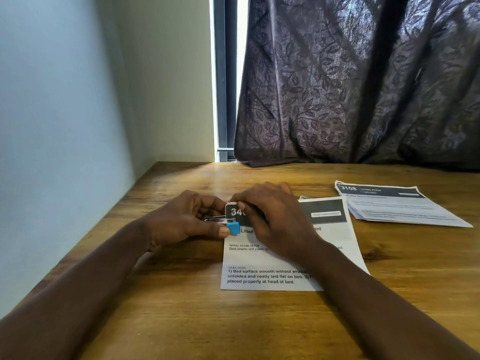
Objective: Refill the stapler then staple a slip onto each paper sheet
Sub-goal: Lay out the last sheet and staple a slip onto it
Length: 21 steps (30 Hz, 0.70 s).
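Left grip [187, 219] curled round stapler [233, 228] | right grip [270, 216] pinching sheet [259, 261] corner at stapler

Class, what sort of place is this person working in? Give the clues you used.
Probably a desk corner in a home or small office: a wooden table set against a plain wall, a dark leaf-patterned curtain over a window, and printed paper sheets.

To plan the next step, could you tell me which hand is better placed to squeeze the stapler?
Probably left: the left hand grips the stapler at a corner of the sheet, while the right hand holds that corner.
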{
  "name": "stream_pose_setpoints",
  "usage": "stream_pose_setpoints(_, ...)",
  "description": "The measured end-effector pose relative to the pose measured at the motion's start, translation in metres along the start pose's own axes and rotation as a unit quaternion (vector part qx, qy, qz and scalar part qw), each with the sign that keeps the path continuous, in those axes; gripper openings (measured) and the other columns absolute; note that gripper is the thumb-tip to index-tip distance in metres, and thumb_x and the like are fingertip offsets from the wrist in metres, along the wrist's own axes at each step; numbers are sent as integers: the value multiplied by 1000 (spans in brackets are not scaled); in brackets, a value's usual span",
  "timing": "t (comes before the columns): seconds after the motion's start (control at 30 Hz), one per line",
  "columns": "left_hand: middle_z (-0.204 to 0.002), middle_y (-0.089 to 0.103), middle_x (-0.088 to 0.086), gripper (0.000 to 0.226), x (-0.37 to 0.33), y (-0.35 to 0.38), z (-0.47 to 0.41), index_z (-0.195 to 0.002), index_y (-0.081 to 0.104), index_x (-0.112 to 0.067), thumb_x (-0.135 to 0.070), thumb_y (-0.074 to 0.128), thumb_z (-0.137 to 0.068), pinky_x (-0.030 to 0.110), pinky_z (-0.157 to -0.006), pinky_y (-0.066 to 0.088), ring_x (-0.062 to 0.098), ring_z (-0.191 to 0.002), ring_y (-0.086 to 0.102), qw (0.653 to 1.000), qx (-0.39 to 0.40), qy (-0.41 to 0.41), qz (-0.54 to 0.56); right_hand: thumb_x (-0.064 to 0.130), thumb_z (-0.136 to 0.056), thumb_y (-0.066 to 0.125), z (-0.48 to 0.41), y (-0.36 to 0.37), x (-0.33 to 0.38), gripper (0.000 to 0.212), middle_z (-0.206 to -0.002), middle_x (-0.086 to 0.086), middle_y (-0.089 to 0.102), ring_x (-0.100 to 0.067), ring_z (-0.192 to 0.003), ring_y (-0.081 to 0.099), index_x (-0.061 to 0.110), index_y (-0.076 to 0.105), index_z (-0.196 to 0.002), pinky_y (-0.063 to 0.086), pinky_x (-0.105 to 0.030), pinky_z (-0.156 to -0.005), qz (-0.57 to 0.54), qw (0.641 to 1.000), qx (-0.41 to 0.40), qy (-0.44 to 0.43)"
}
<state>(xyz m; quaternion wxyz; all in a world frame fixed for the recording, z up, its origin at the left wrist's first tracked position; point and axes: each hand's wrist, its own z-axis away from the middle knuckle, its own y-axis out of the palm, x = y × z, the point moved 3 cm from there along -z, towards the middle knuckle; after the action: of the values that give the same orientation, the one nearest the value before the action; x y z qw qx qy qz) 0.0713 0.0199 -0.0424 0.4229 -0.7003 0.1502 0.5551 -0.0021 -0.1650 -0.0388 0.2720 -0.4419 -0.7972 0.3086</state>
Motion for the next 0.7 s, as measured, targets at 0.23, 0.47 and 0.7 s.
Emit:
stream_pose_setpoints(0.23, -119, 75, 12, 46, 2, 0, 1, -120, 70, -14, -33, 83, -79, 66, -104, 47, 36, -116, 67, 1000, -8, 19, -17, 39, -98, 37, 0, 1, 2, 40, -105, 5, 73, -14, -97, 58, 23, 69, -116, 34, -34, -84, -1, 1000, -3, 4)
stream_pose_setpoints(0.47, -114, 76, 8, 45, 2, 2, -2, -117, 71, -18, -41, 81, -79, 63, -98, 51, 32, -110, 69, 999, -21, 30, -40, 40, -99, 34, 0, 1, -2, 43, -105, 5, 72, -13, -98, 57, 23, 69, -116, 36, -35, -88, 3, 1000, 3, 18)
stream_pose_setpoints(0.7, -110, 76, 7, 46, 6, -11, -1, -113, 74, -18, -38, 88, -73, 44, -87, 55, 29, -104, 70, 990, -126, 60, 31, 34, -102, 43, 0, 2, -12, 29, -108, 5, 72, -13, -99, 58, 24, 66, -115, 39, -38, -90, 16, 998, -20, 55)
